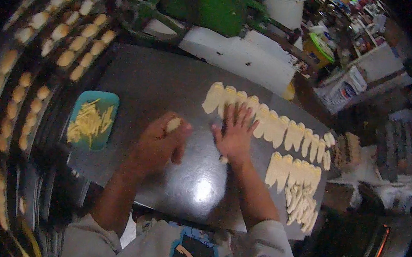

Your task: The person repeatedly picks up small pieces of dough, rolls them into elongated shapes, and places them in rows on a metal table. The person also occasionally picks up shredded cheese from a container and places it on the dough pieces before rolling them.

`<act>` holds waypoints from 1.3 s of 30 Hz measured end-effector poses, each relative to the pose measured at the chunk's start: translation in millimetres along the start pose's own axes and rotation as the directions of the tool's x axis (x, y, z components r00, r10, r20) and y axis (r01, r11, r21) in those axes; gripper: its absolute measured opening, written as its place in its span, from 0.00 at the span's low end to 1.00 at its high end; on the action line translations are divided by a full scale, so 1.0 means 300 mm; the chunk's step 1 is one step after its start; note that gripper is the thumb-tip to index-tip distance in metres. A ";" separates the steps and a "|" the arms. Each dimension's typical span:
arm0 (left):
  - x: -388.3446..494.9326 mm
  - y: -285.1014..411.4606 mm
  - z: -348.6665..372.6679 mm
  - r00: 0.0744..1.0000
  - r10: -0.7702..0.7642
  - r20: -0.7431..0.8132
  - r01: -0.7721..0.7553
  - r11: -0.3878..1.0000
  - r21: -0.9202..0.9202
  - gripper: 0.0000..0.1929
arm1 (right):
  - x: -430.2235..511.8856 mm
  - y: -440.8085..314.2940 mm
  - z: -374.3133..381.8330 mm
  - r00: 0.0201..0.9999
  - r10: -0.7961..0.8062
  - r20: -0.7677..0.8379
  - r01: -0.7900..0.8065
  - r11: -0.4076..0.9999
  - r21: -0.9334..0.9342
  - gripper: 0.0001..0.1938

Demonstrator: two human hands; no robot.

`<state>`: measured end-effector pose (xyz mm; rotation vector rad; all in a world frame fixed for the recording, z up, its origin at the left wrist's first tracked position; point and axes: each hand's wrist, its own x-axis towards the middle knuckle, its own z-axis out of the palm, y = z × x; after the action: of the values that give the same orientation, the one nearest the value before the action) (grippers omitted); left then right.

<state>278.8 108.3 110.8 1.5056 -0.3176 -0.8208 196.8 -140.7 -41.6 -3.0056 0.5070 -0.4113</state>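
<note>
My left hand (164,139) is curled around a small rolled piece of dough (173,124), which shows at the top of the fist. My right hand (235,137) lies palm down with fingers spread, its fingertips over a row of flat dough strips (279,130). Yellow sticks, likely cheese, lie across the upper ends of many strips. Beside the right wrist, a small dough piece (223,160) shows partly. A shorter group of strips (278,170) lies at the right, with a pile of thin dough pieces (302,208) below it.
A teal tray (113,99) with yellow sticks (91,121) sits on the left of the dark metal table (141,70). Racks of baked rolls (76,43) stand farther left. Beyond the table are a green machine with a wheel (210,6) and a white bucket (284,6).
</note>
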 end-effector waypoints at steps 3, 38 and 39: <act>0.048 -0.040 0.035 0.994 -0.005 0.105 -0.015 0.981 0.193 0.11 | -0.280 -0.044 -0.110 0.942 -0.079 0.325 0.100 0.994 -0.048 0.45; 0.185 -0.336 0.295 0.794 -0.006 0.608 -0.417 0.723 0.551 0.61 | -0.735 0.129 -0.511 0.949 0.054 0.310 -0.215 0.829 0.516 0.28; 0.179 -0.320 0.282 0.802 -0.061 0.594 -0.369 0.731 0.574 0.59 | -0.721 0.121 -0.494 0.969 -0.023 0.246 -0.073 0.924 0.375 0.30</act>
<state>234.2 22.8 10.9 1.8132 -1.3226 -1.0795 -51.5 -106.4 43.0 -2.6176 0.3899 -0.1113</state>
